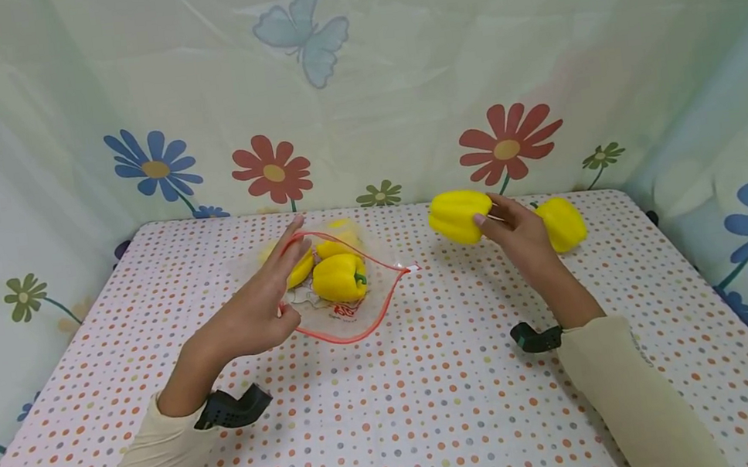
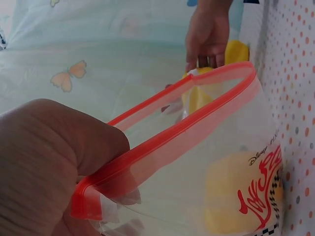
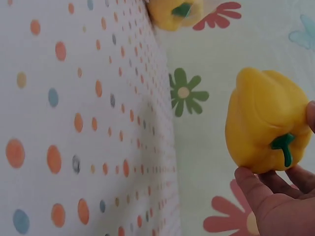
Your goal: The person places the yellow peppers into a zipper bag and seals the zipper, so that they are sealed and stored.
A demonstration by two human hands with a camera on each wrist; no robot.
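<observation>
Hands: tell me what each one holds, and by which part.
Right hand: a pepper, by its sides near the stem. Left hand: the bag, by its red rim.

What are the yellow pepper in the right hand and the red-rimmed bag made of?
The held pepper is probably moulded plastic or foam, smooth and satiny: its colour is strikingly even. The bag seems thin, flexible plastic, clear but cloudy: yellow shows dimly through its side.

Clear red-rimmed bag [image 1: 345, 340]: one. Inside: one plain pepper [image 1: 337, 278], at least two more yellow pieces [image 1: 327, 249], partly hidden. Outside: two yellow peppers [image 1: 459, 217] [image 1: 562, 224]. Hands [image 1: 256, 302] [image 1: 521, 235]: two. Black wrist mounts [image 1: 234, 408] [image 1: 535, 337]: two.
</observation>
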